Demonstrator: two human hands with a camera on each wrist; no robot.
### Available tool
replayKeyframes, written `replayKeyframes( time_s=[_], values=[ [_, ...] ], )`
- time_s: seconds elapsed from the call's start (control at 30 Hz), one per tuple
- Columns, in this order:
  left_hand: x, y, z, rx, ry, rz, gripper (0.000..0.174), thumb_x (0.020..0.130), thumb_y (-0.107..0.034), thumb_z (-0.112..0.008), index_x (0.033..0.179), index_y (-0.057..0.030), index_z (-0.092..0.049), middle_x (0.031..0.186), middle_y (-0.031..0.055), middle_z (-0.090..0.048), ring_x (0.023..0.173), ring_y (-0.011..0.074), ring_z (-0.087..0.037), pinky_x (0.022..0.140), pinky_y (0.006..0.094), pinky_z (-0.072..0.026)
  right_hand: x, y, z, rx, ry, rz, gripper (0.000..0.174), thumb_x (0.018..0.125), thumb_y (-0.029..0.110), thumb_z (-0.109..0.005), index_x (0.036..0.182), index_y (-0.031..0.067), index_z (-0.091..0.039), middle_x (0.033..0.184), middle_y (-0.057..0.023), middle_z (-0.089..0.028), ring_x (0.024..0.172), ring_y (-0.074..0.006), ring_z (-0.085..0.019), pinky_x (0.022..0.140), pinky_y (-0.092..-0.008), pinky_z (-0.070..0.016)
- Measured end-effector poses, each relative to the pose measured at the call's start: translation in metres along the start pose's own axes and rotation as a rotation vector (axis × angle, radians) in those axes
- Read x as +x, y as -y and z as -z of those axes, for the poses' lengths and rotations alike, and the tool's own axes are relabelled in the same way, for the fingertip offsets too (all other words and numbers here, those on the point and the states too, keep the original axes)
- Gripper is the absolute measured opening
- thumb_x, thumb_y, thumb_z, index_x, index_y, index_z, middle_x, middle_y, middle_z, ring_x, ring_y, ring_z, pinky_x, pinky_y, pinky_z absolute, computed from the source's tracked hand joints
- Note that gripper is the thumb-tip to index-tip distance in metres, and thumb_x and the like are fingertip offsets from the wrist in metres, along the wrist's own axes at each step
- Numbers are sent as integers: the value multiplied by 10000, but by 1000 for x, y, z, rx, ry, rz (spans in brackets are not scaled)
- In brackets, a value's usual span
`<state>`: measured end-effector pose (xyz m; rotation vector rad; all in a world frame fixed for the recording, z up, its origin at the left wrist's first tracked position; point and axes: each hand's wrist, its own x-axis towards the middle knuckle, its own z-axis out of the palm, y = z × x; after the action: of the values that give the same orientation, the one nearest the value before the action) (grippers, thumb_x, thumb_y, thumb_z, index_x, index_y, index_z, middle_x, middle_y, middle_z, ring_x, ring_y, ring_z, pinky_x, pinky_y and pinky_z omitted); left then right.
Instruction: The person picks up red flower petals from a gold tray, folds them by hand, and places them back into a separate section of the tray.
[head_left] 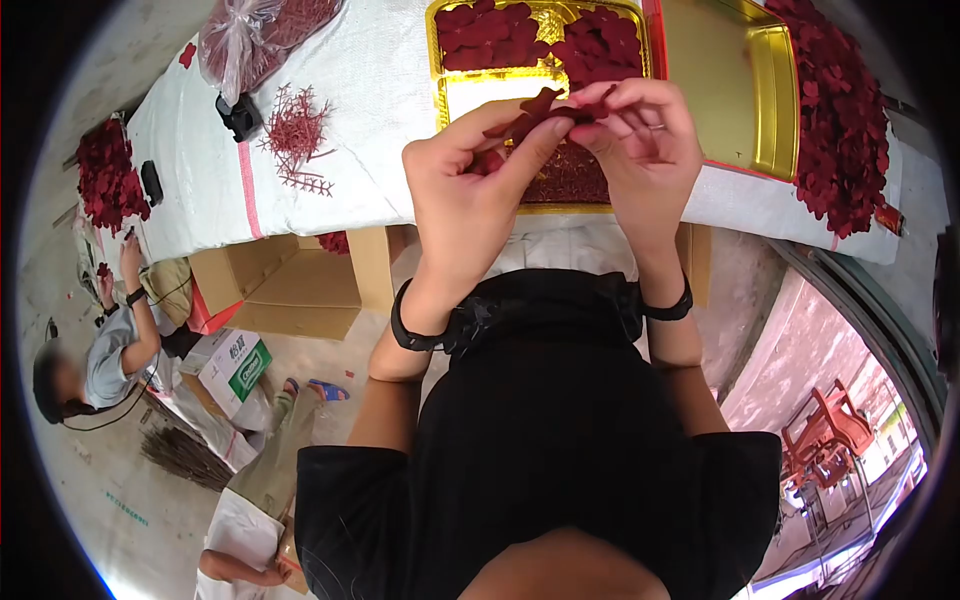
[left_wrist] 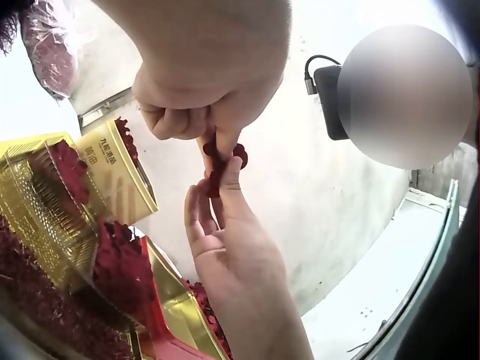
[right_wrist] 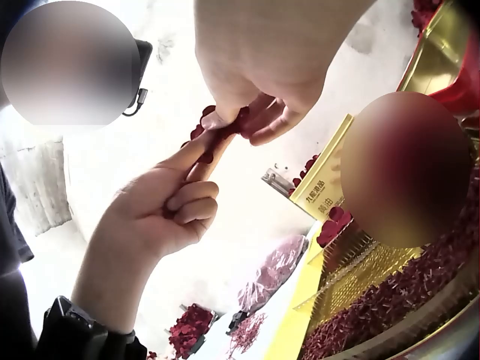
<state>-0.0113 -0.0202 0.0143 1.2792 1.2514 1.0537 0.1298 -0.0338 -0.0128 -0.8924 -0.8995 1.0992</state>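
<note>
Both hands meet above the near edge of a gold tray [head_left: 437, 60] and pinch dark red petal-shaped pieces [head_left: 545, 108]. The left hand [head_left: 468, 190] holds them between thumb and index finger, its other fingers curled in. From the other side, the right hand [head_left: 645, 160] pinches the pieces with its thumb and fingertips. In the left wrist view the red pieces [left_wrist: 217, 161] lie between the fingertips of the left hand [left_wrist: 202, 75] and the right hand [left_wrist: 244, 255]. The right wrist view shows the same red pieces [right_wrist: 217, 135] between them.
An empty-looking gold lid [head_left: 725, 90] lies right of the tray, with a red heap [head_left: 835, 120] beyond it. Thin red stems [head_left: 297, 135] and a plastic bag [head_left: 255, 45] are to the left. Cardboard boxes [head_left: 300, 278] stand below the table edge; another person [head_left: 110, 350] is at far left.
</note>
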Motion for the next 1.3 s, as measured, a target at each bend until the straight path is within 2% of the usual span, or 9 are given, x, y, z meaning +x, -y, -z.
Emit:
replayKeyframes(
  time_s=[0.2,0.3,0.5,0.7,0.9,0.93,1.03,1.07,1.3],
  values=[
    [-2,1,-1,-8,-1,-33,120,776,-35,-740,847,36,-675,553,-87,-467,511,-20,-317,443,171,-213,-6,-5,7,-121,-79,187,337,735,-179,-651,978,-33,-469,956,-119,-555,918,-191,-623,820,-305,-566],
    [-1,-1,-2,-80,10,18,110,777,-40,-741,802,34,-665,542,-88,-447,515,-17,-319,446,172,-216,-4,0,8,-97,-64,149,402,713,-178,-674,1001,-22,-440,929,-129,-578,906,-194,-628,808,-318,-567],
    [-2,-2,-2,-51,13,5,77,782,-36,-729,808,19,-682,556,-78,-488,523,-8,-333,448,181,-239,-2,-4,4,-109,-60,293,459,696,-179,-692,921,32,-352,898,-165,-623,840,-189,-628,803,-307,-536],
    [1,-11,-1,-208,92,103,60,817,-9,-680,842,45,-684,663,4,-637,597,9,-492,520,158,-364,6,-9,4,-266,-57,600,465,679,-134,-730,789,54,-319,846,-186,-635,773,-216,-611,700,-297,-506],
    [5,-10,9,-368,285,137,81,833,56,-597,862,91,-663,849,107,-685,747,125,-632,693,230,-516,3,9,16,-544,172,660,257,610,-98,-707,667,24,-488,843,-133,-659,708,-258,-602,624,-329,-494],
    [5,-12,14,-404,357,159,110,797,98,-569,858,94,-660,919,133,-671,785,178,-644,758,267,-531,0,12,19,-635,230,671,340,547,-107,-644,855,34,-609,853,-109,-660,719,-263,-602,630,-343,-495],
    [5,-18,18,-392,449,84,177,708,104,-471,774,82,-633,899,153,-642,768,191,-622,732,256,-497,-8,47,12,-607,338,450,491,477,-87,-588,952,31,-624,834,-98,-653,744,-270,-603,631,-358,-495],
    [10,-8,23,-292,531,-145,182,688,132,-555,829,80,-658,902,143,-628,776,200,-649,717,274,-532,-12,47,13,-603,364,470,505,481,-47,-562,979,17,-618,860,-109,-642,753,-281,-601,641,-362,-498],
    [11,-27,27,-328,695,-92,149,719,136,-565,819,74,-657,843,122,-609,759,191,-646,699,270,-531,-22,46,22,-475,436,529,482,532,60,-515,996,-12,-621,954,-146,-605,767,-301,-600,665,-372,-504]
  ],
)
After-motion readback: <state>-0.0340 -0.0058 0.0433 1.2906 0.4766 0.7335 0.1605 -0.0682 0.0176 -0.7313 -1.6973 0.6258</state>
